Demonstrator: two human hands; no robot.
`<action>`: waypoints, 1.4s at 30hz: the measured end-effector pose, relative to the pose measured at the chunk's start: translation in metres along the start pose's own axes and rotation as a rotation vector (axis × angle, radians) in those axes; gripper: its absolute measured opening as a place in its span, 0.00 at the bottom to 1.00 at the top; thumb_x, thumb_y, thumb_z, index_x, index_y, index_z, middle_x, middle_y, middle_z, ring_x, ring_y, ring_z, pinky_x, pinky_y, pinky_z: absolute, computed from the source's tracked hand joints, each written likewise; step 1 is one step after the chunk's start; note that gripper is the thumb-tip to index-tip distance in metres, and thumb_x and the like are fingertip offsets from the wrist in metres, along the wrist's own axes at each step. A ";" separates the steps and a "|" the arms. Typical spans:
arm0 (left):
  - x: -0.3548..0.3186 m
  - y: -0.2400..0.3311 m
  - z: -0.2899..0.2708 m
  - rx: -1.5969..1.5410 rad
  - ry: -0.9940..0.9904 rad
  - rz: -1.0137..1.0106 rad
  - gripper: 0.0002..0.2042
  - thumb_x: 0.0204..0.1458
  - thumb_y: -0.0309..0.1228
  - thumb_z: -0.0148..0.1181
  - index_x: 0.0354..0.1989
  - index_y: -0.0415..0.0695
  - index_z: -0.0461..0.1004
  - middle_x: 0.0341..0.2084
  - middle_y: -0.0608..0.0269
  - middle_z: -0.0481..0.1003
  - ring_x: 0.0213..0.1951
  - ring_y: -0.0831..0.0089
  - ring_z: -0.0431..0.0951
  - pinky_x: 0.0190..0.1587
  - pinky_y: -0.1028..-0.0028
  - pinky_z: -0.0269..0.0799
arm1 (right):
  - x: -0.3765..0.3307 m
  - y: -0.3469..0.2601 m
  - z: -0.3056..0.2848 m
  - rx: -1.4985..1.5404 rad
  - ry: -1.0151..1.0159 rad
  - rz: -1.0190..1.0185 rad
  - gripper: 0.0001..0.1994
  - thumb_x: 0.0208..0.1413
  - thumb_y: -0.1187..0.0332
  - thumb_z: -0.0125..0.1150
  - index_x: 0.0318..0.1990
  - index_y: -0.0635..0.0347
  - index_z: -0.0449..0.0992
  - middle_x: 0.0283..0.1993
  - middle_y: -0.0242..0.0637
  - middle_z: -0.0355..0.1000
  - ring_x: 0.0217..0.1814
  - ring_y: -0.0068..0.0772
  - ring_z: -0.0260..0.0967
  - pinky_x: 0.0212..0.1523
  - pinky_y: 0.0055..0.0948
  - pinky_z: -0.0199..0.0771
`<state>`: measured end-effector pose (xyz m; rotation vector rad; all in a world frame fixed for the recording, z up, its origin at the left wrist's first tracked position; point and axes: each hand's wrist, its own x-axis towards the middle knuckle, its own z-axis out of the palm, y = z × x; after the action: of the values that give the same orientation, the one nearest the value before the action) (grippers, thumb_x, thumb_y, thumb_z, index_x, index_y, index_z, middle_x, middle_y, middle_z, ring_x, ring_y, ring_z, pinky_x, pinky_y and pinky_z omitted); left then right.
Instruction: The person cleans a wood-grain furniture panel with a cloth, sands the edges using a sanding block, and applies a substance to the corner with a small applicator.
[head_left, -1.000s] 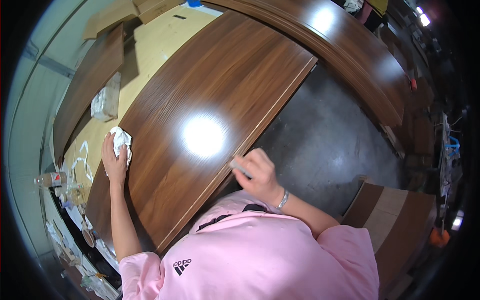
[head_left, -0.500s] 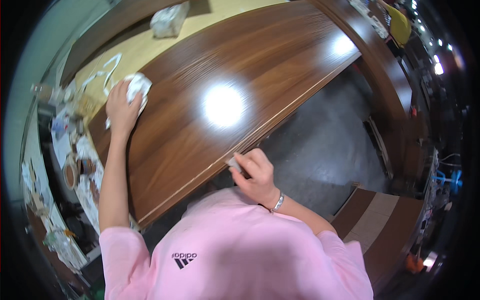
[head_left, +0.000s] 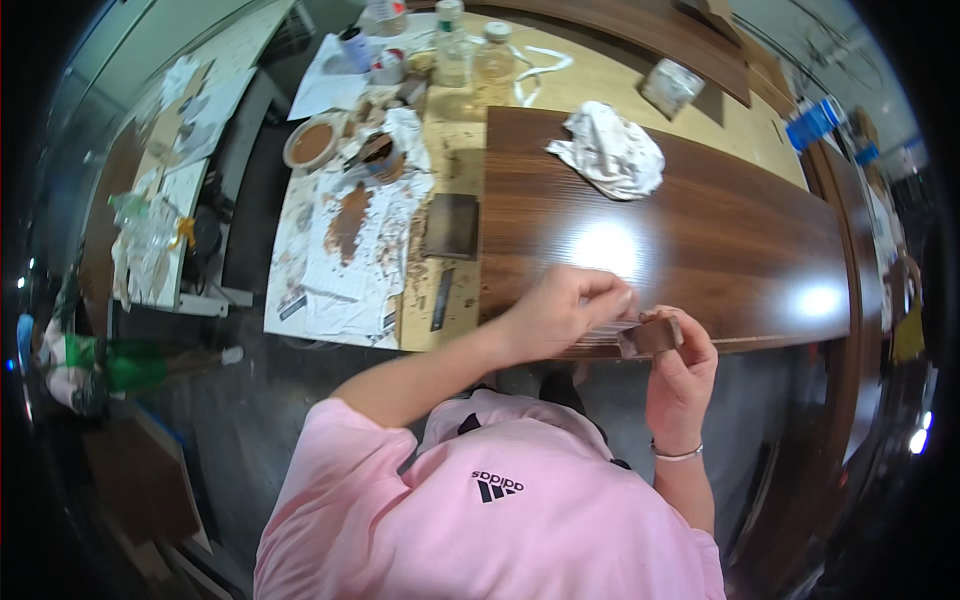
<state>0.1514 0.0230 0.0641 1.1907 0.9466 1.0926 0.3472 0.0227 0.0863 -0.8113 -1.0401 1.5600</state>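
Note:
Above the front edge of a glossy dark brown wood-grain board, my right hand grips a small brown block between thumb and fingers. A thin, pale flap shows at the block's left end. Just left of it is my left hand, its fingers curled in a pinch; whatever they hold, if anything, is too blurred to make out. A crumpled white cloth lies on the board's far part, apart from both hands.
Stained papers cover the bench to the left, with a tub of brown paste and a brown-stained cup. Bottles stand behind. A dark square plate lies beside the board. Another person is at far left.
My view has swung left. My left hand has let go of the white cloth and come to the block. My right hand has lifted the block off the board's front edge.

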 end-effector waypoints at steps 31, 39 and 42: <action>-0.065 -0.027 -0.051 -0.692 0.202 0.005 0.09 0.61 0.25 0.57 0.47 0.34 0.74 0.36 0.57 0.81 0.38 0.71 0.82 0.45 0.73 0.78 | 0.068 0.044 0.053 -0.033 -0.653 0.355 0.19 0.53 0.72 0.70 0.52 0.69 0.77 0.56 0.39 0.69 0.52 0.30 0.69 0.54 0.28 0.69; -0.059 -0.018 -0.107 -0.068 0.499 0.106 0.08 0.62 0.28 0.57 0.36 0.36 0.78 0.34 0.56 0.82 0.35 0.72 0.81 0.41 0.73 0.77 | 0.073 0.052 0.045 -0.010 -0.507 0.295 0.15 0.51 0.72 0.67 0.46 0.67 0.78 0.44 0.36 0.74 0.44 0.24 0.71 0.46 0.24 0.73; -0.062 -0.038 -0.206 0.224 1.040 0.243 0.05 0.58 0.26 0.60 0.39 0.38 0.79 0.33 0.62 0.81 0.34 0.78 0.79 0.40 0.76 0.73 | 0.080 0.066 0.039 -0.103 -0.352 0.242 0.08 0.51 0.73 0.56 0.39 0.66 0.74 0.35 0.33 0.74 0.33 0.21 0.70 0.34 0.20 0.71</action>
<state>-0.0556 0.0079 -0.0034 0.8833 1.7705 1.9043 0.2689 0.0872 0.0423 -0.7701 -1.3217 1.9158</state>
